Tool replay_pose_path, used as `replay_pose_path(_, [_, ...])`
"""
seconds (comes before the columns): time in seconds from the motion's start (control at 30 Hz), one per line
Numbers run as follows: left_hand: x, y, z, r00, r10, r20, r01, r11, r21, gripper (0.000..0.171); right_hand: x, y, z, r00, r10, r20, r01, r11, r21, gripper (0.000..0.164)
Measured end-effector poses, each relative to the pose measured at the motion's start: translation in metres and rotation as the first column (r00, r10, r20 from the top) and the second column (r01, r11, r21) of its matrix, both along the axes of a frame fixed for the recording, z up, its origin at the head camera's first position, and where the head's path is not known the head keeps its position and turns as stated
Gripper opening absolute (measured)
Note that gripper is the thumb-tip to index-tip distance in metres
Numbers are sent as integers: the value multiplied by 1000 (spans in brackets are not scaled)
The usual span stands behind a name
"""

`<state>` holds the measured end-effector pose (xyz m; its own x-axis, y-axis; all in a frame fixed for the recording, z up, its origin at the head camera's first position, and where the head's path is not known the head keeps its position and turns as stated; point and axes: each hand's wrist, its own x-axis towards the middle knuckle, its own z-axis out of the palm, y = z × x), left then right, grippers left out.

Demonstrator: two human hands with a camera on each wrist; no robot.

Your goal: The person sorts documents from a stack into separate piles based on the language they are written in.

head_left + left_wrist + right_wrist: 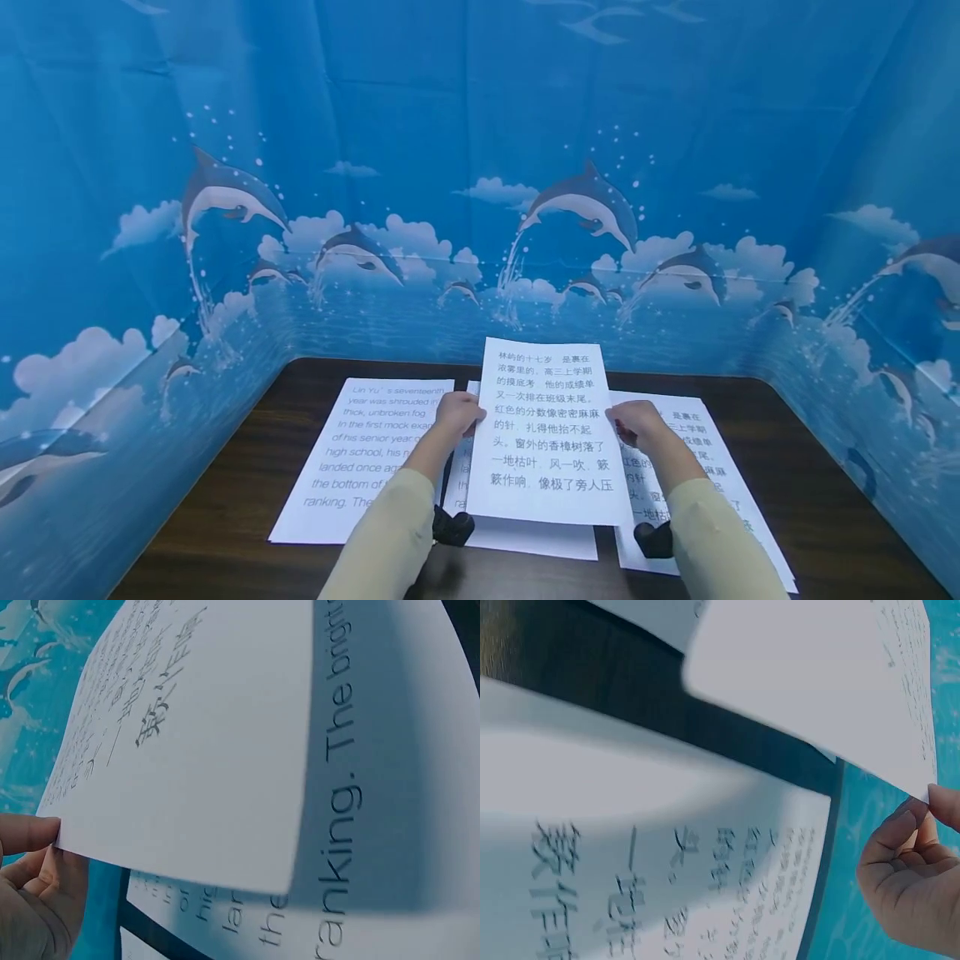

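A sheet of paper (pixel 551 425) printed with Chinese characters is held up above the table, tilted toward the head camera. My left hand (pixel 459 414) pinches its left edge between thumb and fingers. On the opposite edge, my right hand (pixel 637 421) pinches it the same way. Below the raised sheet lies a page with English text (pixel 532 537), mostly covered by it. The left wrist view shows the left thumb (pixel 30 834) on the paper's edge; in the right wrist view the right hand (pixel 911 877) grips the other edge.
Another English-text page (pixel 337 467) lies on the left of the dark wooden table (pixel 202 500). A page with Chinese text (pixel 720 483) lies on the right, partly behind the right arm. A blue dolphin-print curtain (pixel 420 125) surrounds the table's back and sides.
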<state>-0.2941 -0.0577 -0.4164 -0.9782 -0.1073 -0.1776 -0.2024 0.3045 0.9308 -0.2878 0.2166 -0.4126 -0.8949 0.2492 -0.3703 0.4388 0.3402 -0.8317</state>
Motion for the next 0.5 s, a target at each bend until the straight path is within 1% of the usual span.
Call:
replay_pose_path(0.1, [-2,5,4,1000,-6,3,6,1000,16,18,-1,6,4,1000,-8,2,8,1000,-1,31])
replay_pose_path(0.27, [-5,14,6,1000,-22,10,21,998,55,19,1,15,10,1000,-2,4,2,1000,9,33])
replay_pose_path(0.5, [-5,27,9,998,-59,-14,60,997,48,18,5,29,14,1000,15,-7,-15,1000,23,34])
